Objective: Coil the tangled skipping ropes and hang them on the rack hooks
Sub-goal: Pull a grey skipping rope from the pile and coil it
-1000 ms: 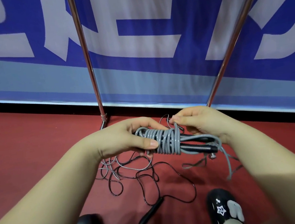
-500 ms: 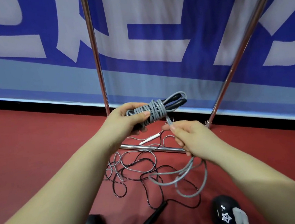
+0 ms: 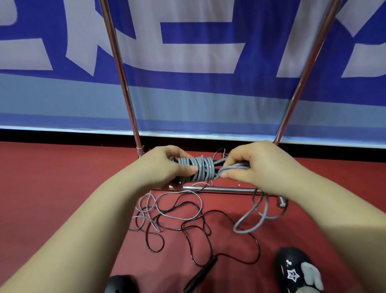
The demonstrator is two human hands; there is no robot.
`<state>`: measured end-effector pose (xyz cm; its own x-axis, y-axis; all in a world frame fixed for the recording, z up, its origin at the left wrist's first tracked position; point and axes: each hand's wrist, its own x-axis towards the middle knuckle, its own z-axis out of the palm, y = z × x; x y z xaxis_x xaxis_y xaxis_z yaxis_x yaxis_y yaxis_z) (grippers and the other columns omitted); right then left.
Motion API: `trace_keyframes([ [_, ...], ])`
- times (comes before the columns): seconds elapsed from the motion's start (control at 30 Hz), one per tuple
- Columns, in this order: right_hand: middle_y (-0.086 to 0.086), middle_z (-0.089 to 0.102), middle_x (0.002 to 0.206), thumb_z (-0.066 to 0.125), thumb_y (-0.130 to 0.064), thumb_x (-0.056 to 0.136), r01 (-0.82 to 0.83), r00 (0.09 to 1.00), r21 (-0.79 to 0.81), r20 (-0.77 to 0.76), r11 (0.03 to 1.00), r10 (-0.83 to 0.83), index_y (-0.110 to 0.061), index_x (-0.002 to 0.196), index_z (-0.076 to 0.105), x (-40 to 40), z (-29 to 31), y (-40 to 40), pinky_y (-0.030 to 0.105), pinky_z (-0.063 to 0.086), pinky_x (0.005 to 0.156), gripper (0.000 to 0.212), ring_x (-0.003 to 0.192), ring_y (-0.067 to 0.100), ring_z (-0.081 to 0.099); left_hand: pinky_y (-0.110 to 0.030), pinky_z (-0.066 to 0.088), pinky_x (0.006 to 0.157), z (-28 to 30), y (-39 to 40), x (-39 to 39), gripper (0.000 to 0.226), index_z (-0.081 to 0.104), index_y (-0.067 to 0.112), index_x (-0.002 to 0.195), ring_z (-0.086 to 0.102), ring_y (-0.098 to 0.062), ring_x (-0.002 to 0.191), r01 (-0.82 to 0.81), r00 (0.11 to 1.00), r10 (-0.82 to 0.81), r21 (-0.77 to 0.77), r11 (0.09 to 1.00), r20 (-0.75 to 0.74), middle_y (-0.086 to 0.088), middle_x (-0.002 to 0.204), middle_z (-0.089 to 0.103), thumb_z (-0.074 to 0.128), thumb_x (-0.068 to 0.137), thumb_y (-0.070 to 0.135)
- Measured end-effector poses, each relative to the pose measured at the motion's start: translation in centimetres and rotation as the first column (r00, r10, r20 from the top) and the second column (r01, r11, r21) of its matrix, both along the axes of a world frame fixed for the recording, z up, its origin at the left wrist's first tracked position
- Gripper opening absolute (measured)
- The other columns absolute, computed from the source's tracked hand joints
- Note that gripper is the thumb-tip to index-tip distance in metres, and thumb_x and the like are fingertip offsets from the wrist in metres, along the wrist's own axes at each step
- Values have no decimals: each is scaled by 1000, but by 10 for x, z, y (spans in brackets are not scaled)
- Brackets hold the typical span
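- A thin black skipping rope with a black stick handle [image 3: 200,278] is lying loose on the red floor [image 3: 40,194], below both hands and nearest the two black decorated shoes [image 3: 296,275]; it is judged to be waiting its turn for coiling.
- A slack loop of the grey rope's tail [image 3: 252,223] is being left hanging under the right hand, probably as the length not yet wrapped.
- The grey rubbery skipping rope bundle [image 3: 201,169] is being held between the two hands, above the tangle, so that turns can be laid round it without it touching the floor.
- The left hand [image 3: 166,167] is being kept clenched round the bundle's left end, thumb pressed across the turns, apparently to stop them springing apart.
- The right hand [image 3: 256,161] is being held knuckles-up, its fingers pinching the grey strands at the bundle's right end, seemingly to feed or tuck the next turn.
- The shiny metal rack's base bar [image 3: 228,188] is lying just beyond and beneath the hands, with its two uprights rising past them; no hooks are being shown.
- A blue and white banner [image 3: 191,53] is hanging farthest off, behind the rack.
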<state>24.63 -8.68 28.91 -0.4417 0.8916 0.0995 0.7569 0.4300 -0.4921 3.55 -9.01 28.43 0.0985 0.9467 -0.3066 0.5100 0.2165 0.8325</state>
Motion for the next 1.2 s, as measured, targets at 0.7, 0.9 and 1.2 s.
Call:
trace_keyframes([
  [0.7, 0, 58, 53, 66, -44, 74, -280, 834, -682, -521, 676, -181, -12, 54, 62, 19, 8, 4, 16, 43, 48, 38, 49, 10, 52, -17, 43, 49, 11, -5, -8, 31, 70, 20, 98, 61, -16, 60, 458, 791, -411, 8, 889, 453, -3, 79, 67, 75, 67, 17],
  [0.9, -1, 36, 36, 49, -57, 73, -228, 591, -676, -668, 700, -453, -20, 42, 50, -3, 3, 4, 16, 26, 34, 49, 28, 9, 30, -16, 38, 46, 9, -2, -1, 26, 69, 17, 96, 59, -14, 56, 219, 814, -242, 106, 970, 528, -3, 74, 65, 65, 71, 13],
  [1.2, -3, 50, 53, 34, -35, 101, -210, 624, -698, -635, 685, -456, -12, 94, 64, -14, -5, 2, 18, 32, 36, 38, 32, 5, 33, -16, 41, 47, 4, 6, 1, 25, 67, 18, 99, 60, -15, 54, -146, 859, 86, 82, 986, 505, -2, 75, 66, 73, 75, 13],
])
